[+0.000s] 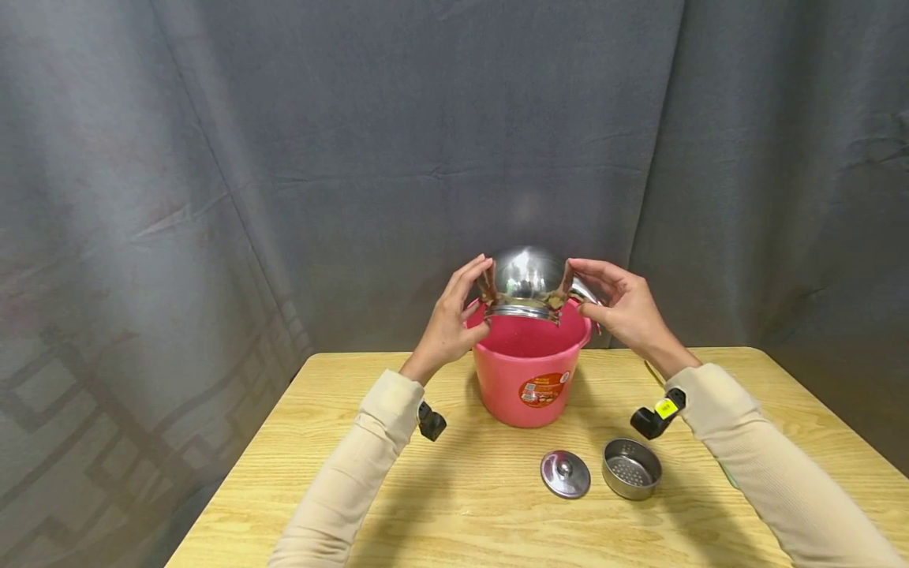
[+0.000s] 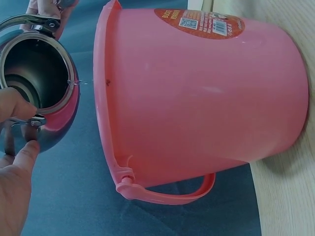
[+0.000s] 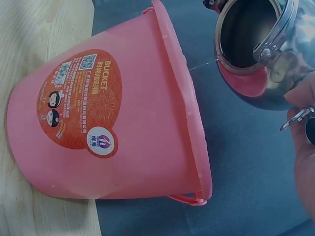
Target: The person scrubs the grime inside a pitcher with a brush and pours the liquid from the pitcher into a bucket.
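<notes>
A shiny metal kettle (image 1: 529,272) is tipped over above the pink bucket (image 1: 521,390), its round open mouth (image 2: 37,71) facing down. My left hand (image 1: 454,314) grips one side of it, with thumb and fingers around the handle's hinge near the mouth. On the other side, my right hand (image 1: 625,306) holds the kettle by its spout (image 1: 584,290). A thin trickle of water (image 3: 203,64) runs from the mouth's rim towards the bucket in the right wrist view. The bucket stands upright, a red label (image 3: 83,98) on its side.
On the wooden table (image 1: 426,489), in front of the bucket, lie a round metal lid (image 1: 565,475) and a metal strainer cup (image 1: 632,471) with a perforated bottom. A thin green object (image 1: 730,476) shows partly behind my right sleeve. Grey curtain (image 1: 454,158) hangs behind the table.
</notes>
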Tool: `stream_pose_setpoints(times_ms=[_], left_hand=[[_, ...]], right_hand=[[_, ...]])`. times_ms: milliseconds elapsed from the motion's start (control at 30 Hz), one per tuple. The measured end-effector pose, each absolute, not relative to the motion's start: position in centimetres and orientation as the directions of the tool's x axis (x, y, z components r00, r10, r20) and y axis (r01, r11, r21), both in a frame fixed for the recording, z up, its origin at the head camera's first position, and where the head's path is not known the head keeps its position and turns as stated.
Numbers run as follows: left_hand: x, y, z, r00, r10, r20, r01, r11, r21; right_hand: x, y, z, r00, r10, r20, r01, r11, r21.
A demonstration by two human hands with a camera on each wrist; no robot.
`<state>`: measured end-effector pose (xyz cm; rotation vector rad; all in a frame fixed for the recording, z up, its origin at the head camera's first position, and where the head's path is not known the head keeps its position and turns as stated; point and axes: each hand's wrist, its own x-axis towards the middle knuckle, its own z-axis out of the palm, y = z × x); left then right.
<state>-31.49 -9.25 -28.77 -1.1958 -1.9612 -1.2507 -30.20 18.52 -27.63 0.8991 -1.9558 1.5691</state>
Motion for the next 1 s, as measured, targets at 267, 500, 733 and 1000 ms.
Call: stream_pose_setpoints(times_ms=[267, 500, 733, 1000], left_hand=[[-31.5, -9.2, -28.8, -0.453, 0.398, 0.797, 0.891, 0.196, 0.409], [-31.6, -9.1, -29.0, -0.43, 0.387, 0.816, 0.903, 0.2, 0.381], [-31.5, -9.0, -29.0, -0.401, 0.38, 0.834, 0.914, 0.23, 0.335], [-31.4, -8.9, -28.9, -0.372, 0.378, 0.848, 0.926, 0.222, 0.307]], right_hand=[[-29.9, 18.4, -27.6, -0.667, -0.185, 0.721, -0.744, 0.133, -0.655], [-29.8, 18.4, -27.7, -0.656, -0.18, 0.733, -0.755, 0.124, -0.644], [-29.9, 18.4, -27.6, -0.649, -0.164, 0.743, -0.761, 0.134, -0.635], [-28.4, 18.0, -26.8, -0.619, -0.163, 0.768, -0.785, 0.125, -0.607]])
